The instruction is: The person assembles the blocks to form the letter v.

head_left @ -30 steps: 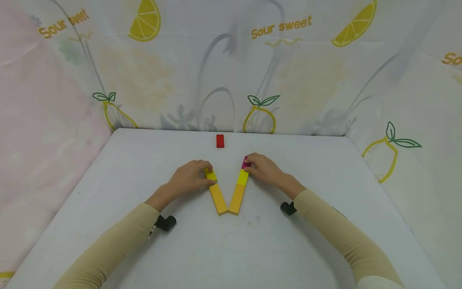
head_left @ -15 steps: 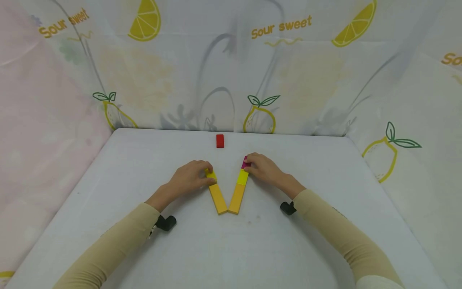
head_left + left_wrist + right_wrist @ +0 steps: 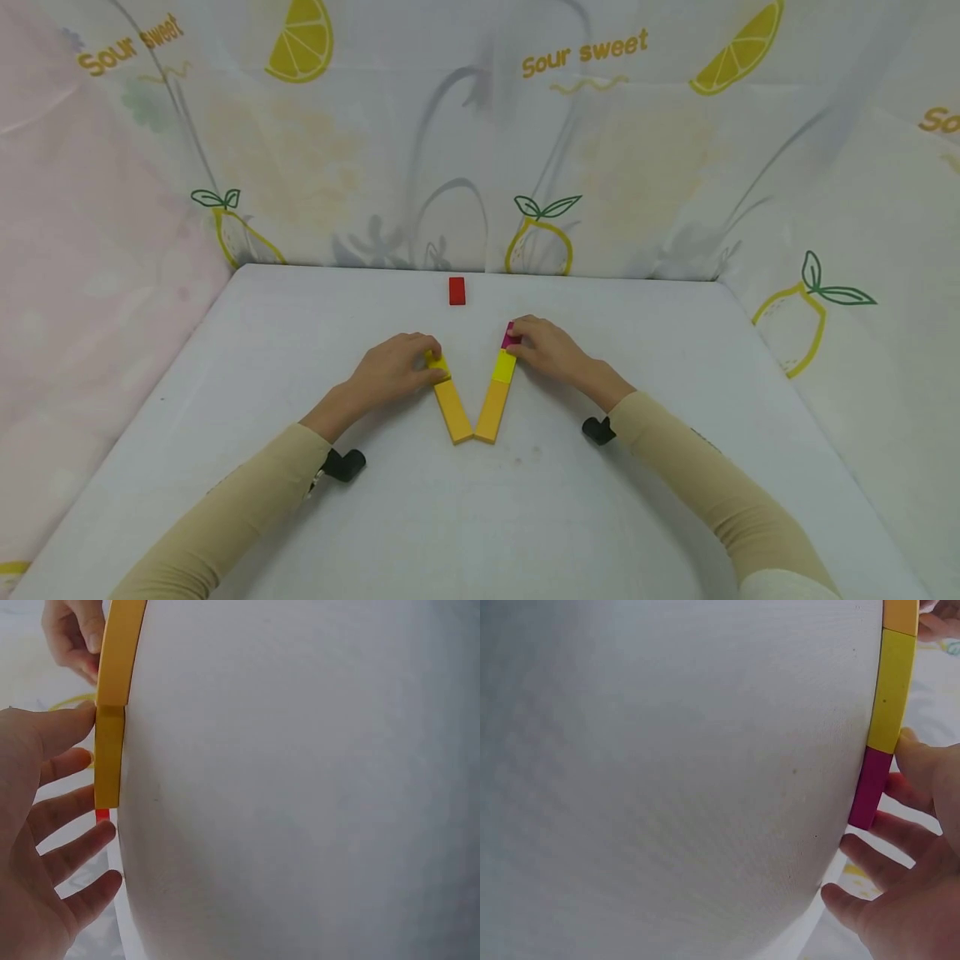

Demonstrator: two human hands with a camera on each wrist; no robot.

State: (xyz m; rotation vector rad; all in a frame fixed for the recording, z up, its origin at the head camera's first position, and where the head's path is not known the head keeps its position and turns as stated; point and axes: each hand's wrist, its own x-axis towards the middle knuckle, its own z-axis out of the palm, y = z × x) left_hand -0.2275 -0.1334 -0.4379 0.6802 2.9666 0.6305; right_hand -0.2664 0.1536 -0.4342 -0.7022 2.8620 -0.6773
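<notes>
Four-sided flat blocks form a V on the white table [image 3: 480,525]. Its left arm is an orange block [image 3: 453,412] with a shorter yellow block [image 3: 109,757] beyond it, end to end. My left hand [image 3: 393,367] pinches this yellow block between thumb and fingers, hiding part of it. Along the right arm lie another orange block [image 3: 491,412], a second yellow block [image 3: 504,367] and a magenta block [image 3: 871,787] at the far end. My right hand [image 3: 553,350] holds the magenta block, its thumb near the joint with the yellow one. The orange blocks meet at the near point.
A red block [image 3: 457,291] lies alone near the table's back edge, between the two arms of the V. Behind the table hangs a pale curtain [image 3: 645,167] printed with lemons. Black wrist-camera mounts [image 3: 345,465] sit below both sleeves.
The left yellow block has slid slightly toward the left orange block, and the small gap between them has closed. My right hand keeps its place on the magenta block.
</notes>
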